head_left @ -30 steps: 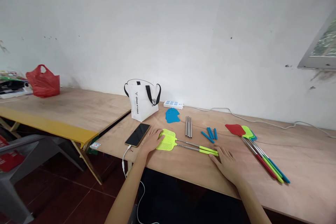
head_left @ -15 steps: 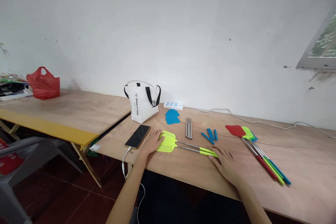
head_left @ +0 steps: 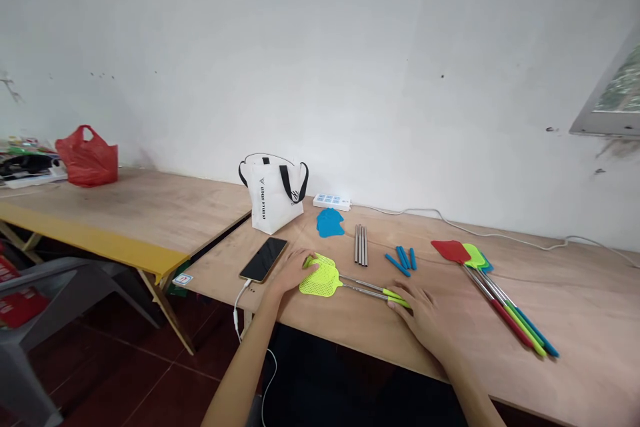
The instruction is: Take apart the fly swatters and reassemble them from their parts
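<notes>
Two yellow-green fly swatters (head_left: 324, 280) lie side by side on the table, their perforated heads overlapping toward the left. My left hand (head_left: 294, 271) is closed over the left edge of the heads, its fingertips on the mesh. At the other end, my right hand (head_left: 423, 313) holds the yellow-green grips (head_left: 397, 300), thumb on the near side and fingers on the far side. Beyond them lie several bare metal tubes (head_left: 361, 245), several blue grip sleeves (head_left: 403, 259) and a stack of blue swatter heads (head_left: 330, 223).
On the right lie complete swatters with red (head_left: 451, 251), green and blue heads. A charging phone (head_left: 264, 259) sits left of my left hand, its white cable hanging over the edge. Behind stand a white bag (head_left: 275, 200) and a power strip (head_left: 331, 201). A red bag (head_left: 87, 157) rests on the left table.
The nearer swatter has shifted slightly toward me and right, so the two heads overlap differently. My right hand has moved a little left and toward me, its thumb now against the grips.
</notes>
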`<state>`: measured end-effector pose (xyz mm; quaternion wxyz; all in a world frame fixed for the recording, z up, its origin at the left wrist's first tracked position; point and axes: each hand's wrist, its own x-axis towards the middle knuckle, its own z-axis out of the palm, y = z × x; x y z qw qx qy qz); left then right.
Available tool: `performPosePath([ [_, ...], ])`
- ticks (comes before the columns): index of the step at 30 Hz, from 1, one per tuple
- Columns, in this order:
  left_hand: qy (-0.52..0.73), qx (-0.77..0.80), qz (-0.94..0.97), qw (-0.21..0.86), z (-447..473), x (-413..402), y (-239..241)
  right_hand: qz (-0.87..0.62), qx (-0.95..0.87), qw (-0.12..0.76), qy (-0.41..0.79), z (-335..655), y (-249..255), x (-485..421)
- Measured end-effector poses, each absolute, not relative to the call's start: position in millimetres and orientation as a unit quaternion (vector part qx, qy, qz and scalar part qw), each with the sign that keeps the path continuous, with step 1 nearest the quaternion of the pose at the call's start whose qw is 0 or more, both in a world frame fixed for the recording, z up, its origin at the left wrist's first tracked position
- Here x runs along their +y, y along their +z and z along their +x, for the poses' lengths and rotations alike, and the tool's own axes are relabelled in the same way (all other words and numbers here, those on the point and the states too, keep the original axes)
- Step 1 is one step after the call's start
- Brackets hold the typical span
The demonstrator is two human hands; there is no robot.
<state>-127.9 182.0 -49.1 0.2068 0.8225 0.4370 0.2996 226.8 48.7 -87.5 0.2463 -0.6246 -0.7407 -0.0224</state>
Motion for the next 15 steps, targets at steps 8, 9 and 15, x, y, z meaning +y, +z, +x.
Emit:
performPosePath([
  [8,0.315,0.393,0.824,0.260,-129.4,182.2,-45.2,-0.606,-0.750,0.256,-0.065,190.9,-83.4,44.4],
  [9,0.312,0.384,0.825,0.272,-128.5,181.7,-44.4,-0.603,-0.752,0.260,-0.063,189.7,-82.3,43.7],
  [15,0.310,0.332,0.796,0.399,-119.8,176.5,-42.7,-0.589,-0.761,0.267,-0.051,190.4,-76.7,43.9],
])
